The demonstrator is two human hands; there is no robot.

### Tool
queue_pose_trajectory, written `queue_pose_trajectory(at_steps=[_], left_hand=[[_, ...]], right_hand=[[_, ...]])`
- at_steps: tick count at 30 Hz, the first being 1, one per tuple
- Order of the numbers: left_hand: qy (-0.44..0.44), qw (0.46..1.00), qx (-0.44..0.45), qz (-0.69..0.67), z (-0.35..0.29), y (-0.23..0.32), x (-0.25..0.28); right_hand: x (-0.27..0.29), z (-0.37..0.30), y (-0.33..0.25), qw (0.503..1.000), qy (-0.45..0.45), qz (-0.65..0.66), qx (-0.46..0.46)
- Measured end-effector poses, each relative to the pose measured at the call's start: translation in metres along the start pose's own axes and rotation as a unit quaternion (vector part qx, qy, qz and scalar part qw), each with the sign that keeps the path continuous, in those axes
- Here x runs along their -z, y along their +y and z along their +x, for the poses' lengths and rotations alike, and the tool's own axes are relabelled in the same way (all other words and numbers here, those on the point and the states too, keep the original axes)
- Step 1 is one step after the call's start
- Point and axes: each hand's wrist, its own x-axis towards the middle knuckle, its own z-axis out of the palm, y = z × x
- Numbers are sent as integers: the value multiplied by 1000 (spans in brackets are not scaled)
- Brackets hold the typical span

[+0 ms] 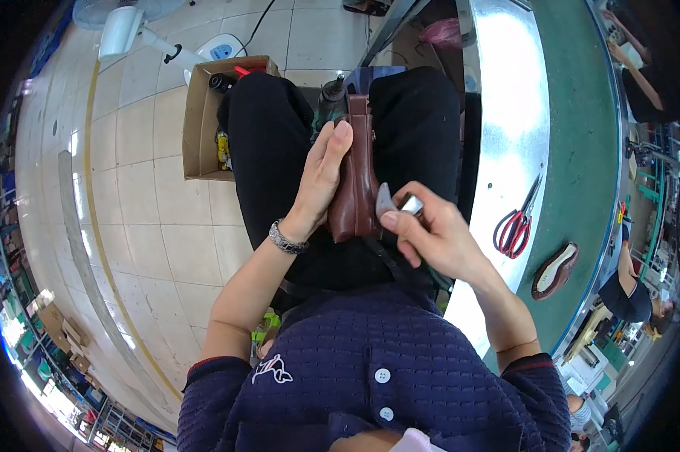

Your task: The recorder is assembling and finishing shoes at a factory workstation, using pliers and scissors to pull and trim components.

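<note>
Left hand (pixel 321 177): we clasp glossy brown shoe (pixel 360 188), seamed.
Right hand (pixel 438 233): we pinch silver tool (pixel 411 204), right of shoe.

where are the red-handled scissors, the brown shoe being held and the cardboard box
red-handled scissors (pixel 524 215): head view, near where the handles meet the blades
held brown shoe (pixel 359 181): head view, middle of its leather surface
cardboard box (pixel 201 128): head view, its left wall

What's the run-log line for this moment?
left hand: holding glossy brown leather shoe | right hand: gripping small silver tool beside shoe | nearby: red-handled metal scissors
</note>
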Motion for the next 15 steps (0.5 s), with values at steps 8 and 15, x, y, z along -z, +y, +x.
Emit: queue_pose_trajectory(at_steps=[8, 15], left_hand=[[-31, 999, -8, -10, -8, 3, 2], [-21, 999, -32, 17, -9, 3, 1]], right_hand=[[127, 13, 52, 806, 369, -446, -120], [151, 18, 103, 737, 427, -517, -85]])
